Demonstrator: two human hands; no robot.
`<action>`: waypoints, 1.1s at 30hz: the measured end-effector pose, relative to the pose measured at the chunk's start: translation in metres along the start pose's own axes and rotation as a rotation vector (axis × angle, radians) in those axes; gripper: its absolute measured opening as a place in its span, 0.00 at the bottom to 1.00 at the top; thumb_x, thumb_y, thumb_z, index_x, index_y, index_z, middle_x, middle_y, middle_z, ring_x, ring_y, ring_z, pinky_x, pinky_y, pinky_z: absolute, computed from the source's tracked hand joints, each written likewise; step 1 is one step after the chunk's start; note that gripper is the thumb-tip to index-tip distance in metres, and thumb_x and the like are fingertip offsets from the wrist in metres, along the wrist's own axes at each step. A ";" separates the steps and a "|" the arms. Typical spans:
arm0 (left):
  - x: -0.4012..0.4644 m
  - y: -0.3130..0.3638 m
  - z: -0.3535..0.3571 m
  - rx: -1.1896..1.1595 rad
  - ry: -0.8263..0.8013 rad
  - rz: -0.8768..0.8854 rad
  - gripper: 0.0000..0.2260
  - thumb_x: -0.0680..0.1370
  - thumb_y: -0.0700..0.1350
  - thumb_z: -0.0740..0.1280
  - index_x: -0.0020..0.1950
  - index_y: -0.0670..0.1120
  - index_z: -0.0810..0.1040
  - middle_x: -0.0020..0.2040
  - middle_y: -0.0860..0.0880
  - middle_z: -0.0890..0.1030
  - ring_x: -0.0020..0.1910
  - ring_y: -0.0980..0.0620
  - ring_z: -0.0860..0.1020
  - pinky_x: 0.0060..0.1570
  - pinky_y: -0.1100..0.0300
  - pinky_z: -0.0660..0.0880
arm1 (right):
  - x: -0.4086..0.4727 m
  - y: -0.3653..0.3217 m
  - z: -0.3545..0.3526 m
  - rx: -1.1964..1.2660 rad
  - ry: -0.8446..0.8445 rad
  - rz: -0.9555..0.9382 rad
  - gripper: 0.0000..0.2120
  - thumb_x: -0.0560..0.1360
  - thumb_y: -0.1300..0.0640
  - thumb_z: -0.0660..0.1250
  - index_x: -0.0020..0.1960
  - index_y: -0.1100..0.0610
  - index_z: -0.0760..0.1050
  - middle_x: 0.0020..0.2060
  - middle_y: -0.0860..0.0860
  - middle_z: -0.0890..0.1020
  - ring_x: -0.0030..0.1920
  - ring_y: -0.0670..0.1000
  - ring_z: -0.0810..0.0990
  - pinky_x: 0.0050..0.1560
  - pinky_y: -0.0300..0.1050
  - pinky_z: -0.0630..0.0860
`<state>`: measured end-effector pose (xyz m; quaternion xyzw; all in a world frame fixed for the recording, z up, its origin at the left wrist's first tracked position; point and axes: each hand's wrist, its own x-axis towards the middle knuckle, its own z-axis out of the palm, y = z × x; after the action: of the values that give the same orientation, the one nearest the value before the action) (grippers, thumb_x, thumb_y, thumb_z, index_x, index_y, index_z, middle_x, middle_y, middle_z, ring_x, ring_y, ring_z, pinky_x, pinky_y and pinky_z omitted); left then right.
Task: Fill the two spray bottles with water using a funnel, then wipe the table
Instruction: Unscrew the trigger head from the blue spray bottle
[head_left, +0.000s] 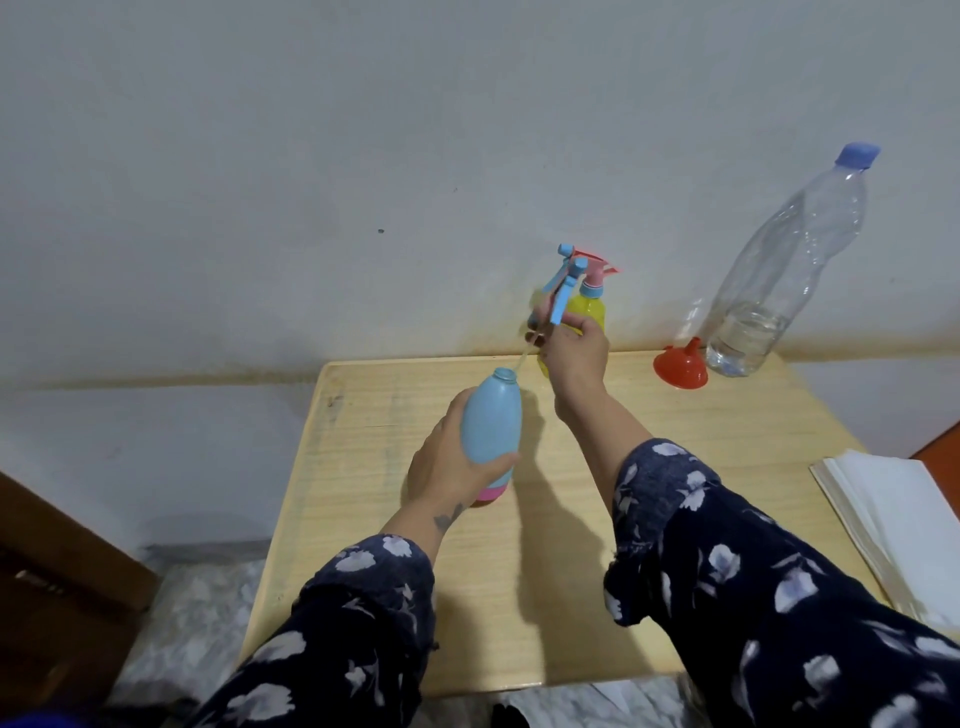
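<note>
My left hand grips a light blue spray bottle with a pink base, held above the wooden table, its neck open. My right hand holds the blue spray head lifted clear above the bottle, its thin dip tube still reaching into the neck. Behind my right hand stands a yellow spray bottle with a pink and blue head. A red funnel lies mouth down at the table's back right. Beside it stands a large clear water bottle with a blue cap, holding a little water.
A stack of white paper towels lies at the table's right edge. A white wall runs right behind the table. Dark wooden furniture stands at the lower left, beyond the table's left edge.
</note>
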<state>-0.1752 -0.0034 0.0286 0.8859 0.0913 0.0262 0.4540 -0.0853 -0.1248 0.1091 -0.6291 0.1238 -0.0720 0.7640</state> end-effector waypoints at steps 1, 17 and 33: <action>0.000 -0.003 -0.002 0.009 0.001 -0.003 0.37 0.63 0.61 0.75 0.65 0.70 0.58 0.55 0.59 0.76 0.49 0.50 0.78 0.46 0.49 0.78 | 0.007 -0.004 -0.002 0.007 0.044 0.000 0.16 0.74 0.51 0.72 0.56 0.58 0.73 0.41 0.49 0.83 0.37 0.45 0.80 0.40 0.39 0.75; -0.006 -0.012 0.002 -0.032 0.104 -0.049 0.38 0.65 0.58 0.76 0.65 0.66 0.54 0.58 0.55 0.74 0.51 0.47 0.77 0.48 0.49 0.78 | -0.013 0.064 -0.084 -0.834 0.098 0.012 0.16 0.71 0.49 0.72 0.47 0.56 0.68 0.44 0.52 0.76 0.43 0.55 0.75 0.42 0.44 0.67; -0.036 -0.010 0.035 -0.028 0.045 -0.031 0.40 0.66 0.57 0.76 0.66 0.65 0.50 0.64 0.50 0.71 0.54 0.43 0.76 0.49 0.44 0.77 | -0.058 0.099 -0.156 -1.176 0.122 0.054 0.19 0.69 0.42 0.69 0.51 0.52 0.68 0.49 0.51 0.76 0.52 0.56 0.76 0.54 0.53 0.72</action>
<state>-0.2075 -0.0327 0.0012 0.8772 0.1149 0.0405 0.4645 -0.1891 -0.2367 -0.0100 -0.9382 0.2027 -0.0080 0.2803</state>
